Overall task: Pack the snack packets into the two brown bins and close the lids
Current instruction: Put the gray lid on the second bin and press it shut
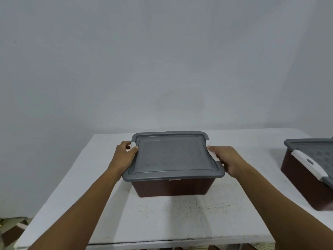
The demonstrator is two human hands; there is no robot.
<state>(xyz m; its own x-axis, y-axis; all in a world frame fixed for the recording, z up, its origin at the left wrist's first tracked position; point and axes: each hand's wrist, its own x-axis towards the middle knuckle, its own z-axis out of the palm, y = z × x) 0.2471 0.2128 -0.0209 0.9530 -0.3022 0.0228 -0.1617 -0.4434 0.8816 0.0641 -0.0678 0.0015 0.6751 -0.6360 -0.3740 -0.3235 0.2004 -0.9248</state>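
The white table [162,222] runs back to a plain grey wall [162,60]. Its near edge crosses the bottom of the view and its left edge slants away at the left. The near bin [173,188], brown-walled, stands at the middle of the table, well in from the near, left and far edges, with bare tabletop on all those sides. Its grey lid [171,156] lies flat on the rim and overhangs it all round.

The second bin [302,184] stands well apart to the right, cut off by the frame edge. Its own grey lid [317,152] is on, and a white side latch [306,161] lies over the lid's edge. A strip of bare tabletop separates the two bins.

The left hand [124,156] is at the left edge of the near bin's lid. Its fingers curl round the white left latch [133,144] and the thumb presses on top of it.

The right hand [228,161] lies against the right edge of the same lid, with the thumb at the near right corner. Its fingers reach along the edge and are blurred. Whether they grip the edge or only rest on it cannot be told.
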